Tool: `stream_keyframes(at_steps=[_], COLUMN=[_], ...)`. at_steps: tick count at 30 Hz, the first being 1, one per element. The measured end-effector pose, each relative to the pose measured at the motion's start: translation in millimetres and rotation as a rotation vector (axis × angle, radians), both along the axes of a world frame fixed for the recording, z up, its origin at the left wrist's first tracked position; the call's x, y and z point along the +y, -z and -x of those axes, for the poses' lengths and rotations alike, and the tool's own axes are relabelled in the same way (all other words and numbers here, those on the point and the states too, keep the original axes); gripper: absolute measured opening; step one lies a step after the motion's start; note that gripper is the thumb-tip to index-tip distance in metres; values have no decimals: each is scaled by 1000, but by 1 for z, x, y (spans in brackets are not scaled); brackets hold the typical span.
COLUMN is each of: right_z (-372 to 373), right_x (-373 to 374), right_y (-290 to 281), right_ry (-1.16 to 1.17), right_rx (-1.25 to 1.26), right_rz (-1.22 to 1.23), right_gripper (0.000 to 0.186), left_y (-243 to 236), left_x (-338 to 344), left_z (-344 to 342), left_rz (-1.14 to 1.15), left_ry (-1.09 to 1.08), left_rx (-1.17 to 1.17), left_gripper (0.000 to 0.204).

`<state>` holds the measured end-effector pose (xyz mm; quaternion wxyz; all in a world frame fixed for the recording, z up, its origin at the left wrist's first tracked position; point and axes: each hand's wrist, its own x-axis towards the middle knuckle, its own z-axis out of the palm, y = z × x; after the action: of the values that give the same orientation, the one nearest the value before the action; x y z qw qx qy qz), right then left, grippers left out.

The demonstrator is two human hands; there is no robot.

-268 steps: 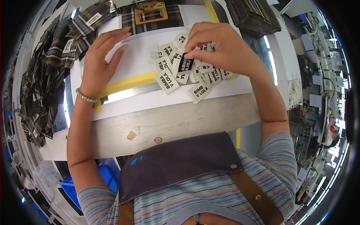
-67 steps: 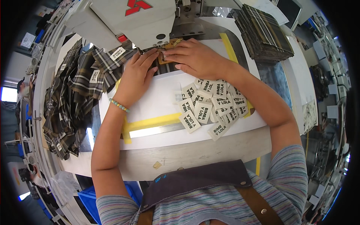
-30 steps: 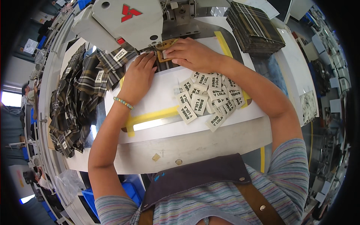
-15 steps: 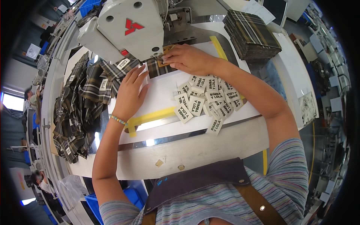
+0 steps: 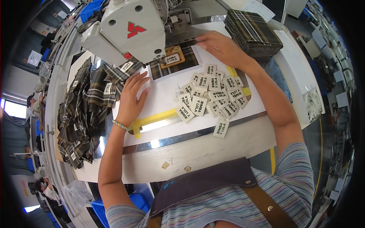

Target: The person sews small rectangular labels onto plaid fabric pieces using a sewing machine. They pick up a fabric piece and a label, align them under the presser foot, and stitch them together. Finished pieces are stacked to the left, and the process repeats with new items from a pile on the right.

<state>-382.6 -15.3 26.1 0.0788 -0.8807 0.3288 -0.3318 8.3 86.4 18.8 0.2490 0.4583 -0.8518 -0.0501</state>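
My left hand (image 5: 132, 98) lies flat, fingers spread, on the white work surface (image 5: 163, 95) beside the edge of a plaid fabric piece (image 5: 173, 65). That piece sits under the white sewing machine head (image 5: 129, 30) with a tan frame and a white label (image 5: 172, 59) on it. My right hand (image 5: 219, 46) rests farther right at the fabric's far corner, fingers stretched and holding nothing. A loose pile of several white woven labels (image 5: 211, 97) lies between my arms.
A heap of finished plaid pieces with labels (image 5: 85, 110) hangs off the table's left. A neat stack of plaid pieces (image 5: 253, 32) stands at the back right. Yellow tape (image 5: 152, 118) marks the surface. Blue bins (image 5: 133, 197) sit below the table edge.
My right hand has lifted off the label under the machine and moved right toward the fabric's far corner. My left hand has slid back from the fabric onto the white surface.
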Motion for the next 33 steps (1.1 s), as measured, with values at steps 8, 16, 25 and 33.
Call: stream_keyframes(at_steps=[8,16,25,33], right_z=[9,10,9,8], right_x=[-2,-3,-3,-5], right_y=[6,9,10,11], right_ry=[59,49,23,8], right_rx=[35,39,80,41], right_rz=[66,-15,-27,-56], right_gripper=[33,31,27,35], left_y=[12,9,6,0], left_x=[-15,-29,-38,-44], left_z=[26,28,27,25], left_rz=[-40,-12,-80,-127], left_ry=[90,107,168,175], left_rx=[-38,-129,-135,-189], left_gripper=[48,49,48,49])
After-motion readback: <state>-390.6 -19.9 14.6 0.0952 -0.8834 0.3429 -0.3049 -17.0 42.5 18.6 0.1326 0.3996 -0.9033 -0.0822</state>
